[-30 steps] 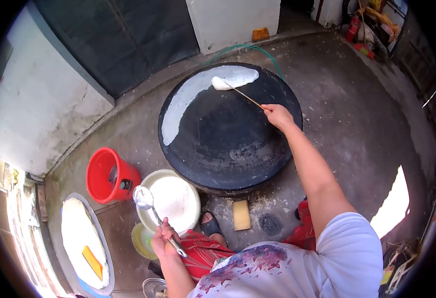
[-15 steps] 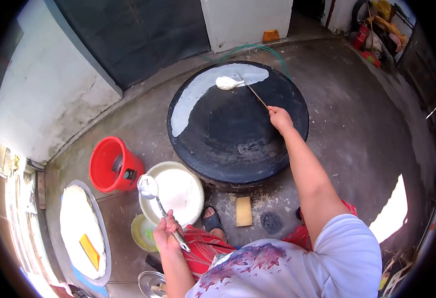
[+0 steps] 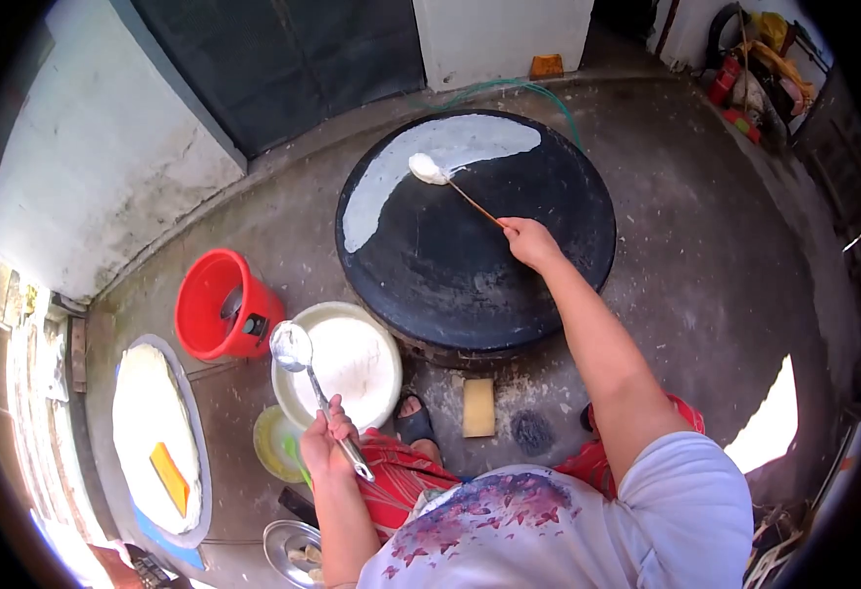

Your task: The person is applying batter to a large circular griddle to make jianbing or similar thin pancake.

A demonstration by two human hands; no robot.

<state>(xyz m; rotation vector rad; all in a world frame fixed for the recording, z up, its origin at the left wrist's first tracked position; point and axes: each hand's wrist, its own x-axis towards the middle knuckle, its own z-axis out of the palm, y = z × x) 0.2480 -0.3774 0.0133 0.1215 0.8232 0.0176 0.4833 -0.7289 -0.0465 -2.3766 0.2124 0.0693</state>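
- Griddle [image 3: 489,280]: black, mostly smooth and matt, scuffed rougher in patches.
- Ladle [image 3: 291,348]: shiny metal.
- Stick [image 3: 473,204]: thin, looks wooden.
- Bucket [image 3: 195,312]: smooth red plastic, faint gloss.
- Block [image 3: 478,407]: yellow, matt, sponge-like.
- Person's shirt [image 3: 568,530]: soft printed cloth.
- Floor [image 3: 685,245]: concrete-like, worn, stained.

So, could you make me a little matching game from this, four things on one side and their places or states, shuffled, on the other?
Things:
1. metal ladle
2. thin stick
3. red bucket
4. round black griddle

Places and states:
A. on the floor, beside the pale basin
B. held in the right hand, with a white lump at its far end
C. partly coated with a curved pale band
D. held in the left hand

Right pairs: 1-D, 2-B, 3-A, 4-C.
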